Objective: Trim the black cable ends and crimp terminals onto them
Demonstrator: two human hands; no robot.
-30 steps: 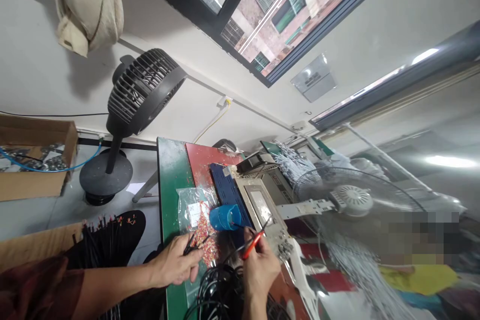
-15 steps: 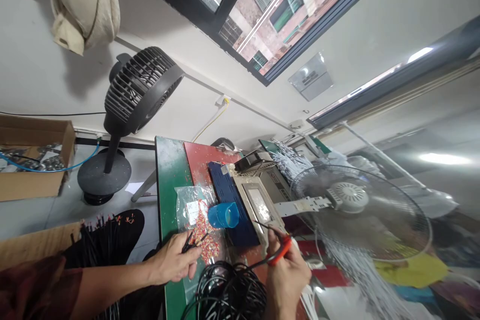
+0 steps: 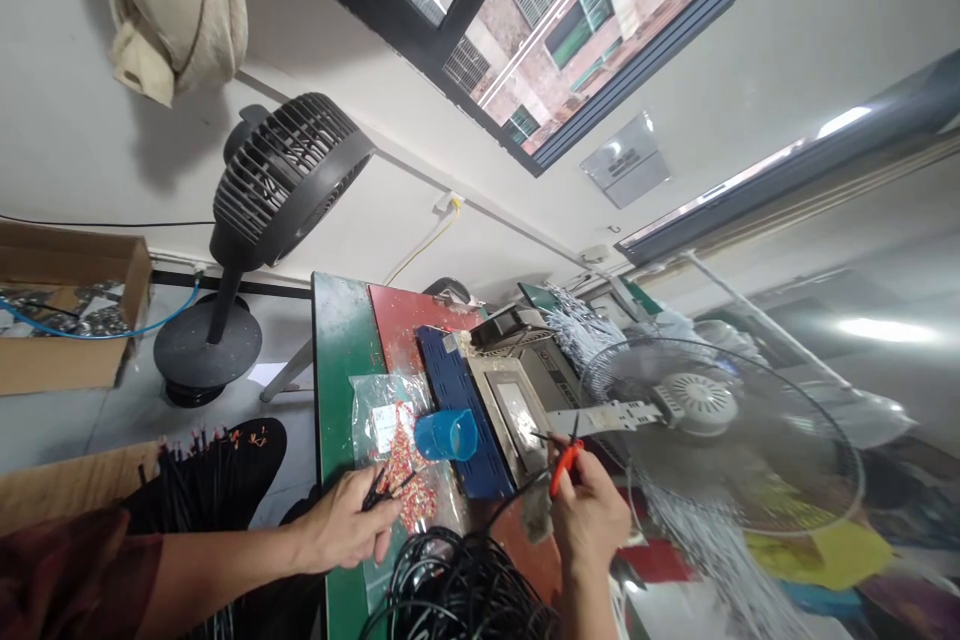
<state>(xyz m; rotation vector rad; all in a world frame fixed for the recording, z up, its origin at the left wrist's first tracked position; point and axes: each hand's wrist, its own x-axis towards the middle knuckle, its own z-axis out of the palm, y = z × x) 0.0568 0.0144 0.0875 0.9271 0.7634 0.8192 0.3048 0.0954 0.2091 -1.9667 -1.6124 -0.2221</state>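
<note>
My left hand (image 3: 349, 522) is closed around several black cables (image 3: 377, 492), whose tips stick out past the fingers. It hovers over the front of a clear plastic bag (image 3: 371, 390) strewn with small red, orange and yellow bits (image 3: 409, 490). Red-handled pliers (image 3: 566, 466) are gripped in my right hand (image 3: 591, 520), dark jaws pointing up and away. A black cable (image 3: 517, 494) runs from the coil (image 3: 465, 585) up to that hand; its end shows beside the jaws. Whether fingers or pliers hold this cable I cannot tell.
A blue cup (image 3: 446, 434) lies tilted by a dark blue panel (image 3: 469, 420) and a beige machine (image 3: 517, 400). A caged fan (image 3: 701, 405) stands at right. More black cables (image 3: 202, 480) lie across my lap. A black floor fan (image 3: 289, 180) stands left.
My right hand with the pliers has moved slightly right, and the pliers have turned more upright. My left hand has stayed almost in place.
</note>
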